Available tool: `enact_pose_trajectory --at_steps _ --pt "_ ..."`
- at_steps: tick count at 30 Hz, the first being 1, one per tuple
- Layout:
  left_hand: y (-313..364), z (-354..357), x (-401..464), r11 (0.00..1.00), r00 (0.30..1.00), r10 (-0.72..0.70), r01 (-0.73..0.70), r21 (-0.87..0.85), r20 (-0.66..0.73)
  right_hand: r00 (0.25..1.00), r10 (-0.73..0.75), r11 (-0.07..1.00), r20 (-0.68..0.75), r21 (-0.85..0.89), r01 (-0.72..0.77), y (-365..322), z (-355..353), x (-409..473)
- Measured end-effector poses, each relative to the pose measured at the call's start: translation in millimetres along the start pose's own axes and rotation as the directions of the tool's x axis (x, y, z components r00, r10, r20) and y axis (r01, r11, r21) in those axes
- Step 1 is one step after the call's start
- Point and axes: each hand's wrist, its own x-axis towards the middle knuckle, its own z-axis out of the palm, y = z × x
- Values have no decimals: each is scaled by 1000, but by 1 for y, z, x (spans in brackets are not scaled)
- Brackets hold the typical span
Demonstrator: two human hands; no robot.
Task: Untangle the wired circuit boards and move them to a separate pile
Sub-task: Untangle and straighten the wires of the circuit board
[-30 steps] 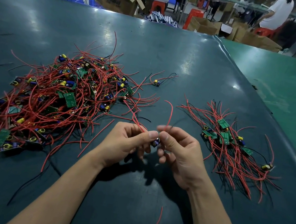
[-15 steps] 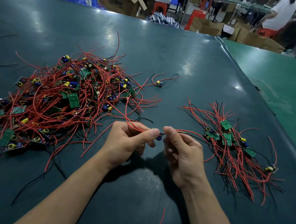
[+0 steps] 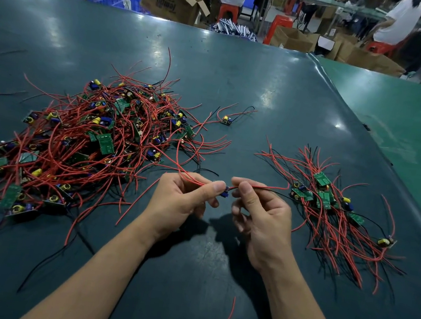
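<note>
Over dark table, both hands' fingers pinch one board's red wires.

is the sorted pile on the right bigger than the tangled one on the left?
No, the sorted pile on the right holds only a few circuit boards, while the tangled pile on the left is clearly larger and denser.

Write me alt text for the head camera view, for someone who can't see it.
Two hands, left and right, pinch the red wires of one small circuit board between them above a dark green table. A big tangled pile of red-wired boards lies to the left, a smaller sorted pile to the right.
</note>
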Motion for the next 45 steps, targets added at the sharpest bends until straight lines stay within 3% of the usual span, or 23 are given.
enact_pose_trajectory --at_steps 4,8,14,19,24,28,33,41,43,45 --pt "-2 3 -2 999 995 40 -37 38 -91 985 -99 984 -140 -163 76 3 1 3" --pt "-1 6 -4 997 996 39 -33 72 -85 944 -163 967 -288 -235 95 8 -4 8" --pt "-2 7 -4 994 998 35 -29 101 -59 906 -225 963 -357 -224 151 12 -5 11" --pt "-2 2 -1 997 997 17 -12 77 -70 889 -177 983 -423 -38 177 7 -11 16" --pt "-3 2 -2 997 999 4 -1 77 -40 851 -241 970 -466 -141 197 9 -17 17" --pt "-3 1 -2 997 999 1 2 80 -37 833 -220 975 -508 -128 179 8 -24 20" --pt "-2 2 -3 996 1000 8 -6 93 -24 761 -436 866 -480 -452 211 10 -24 18" --pt "-3 3 -3 994 1000 18 -17 104 -8 788 -259 965 -559 -177 192 5 -31 24" --pt "-3 2 -2 996 999 27 -23 89 -42 840 -183 982 -511 -62 176 2 -29 23" --pt "-3 1 0 997 996 40 -34 72 -79 915 -16 992 -402 107 65 -2 -26 22"
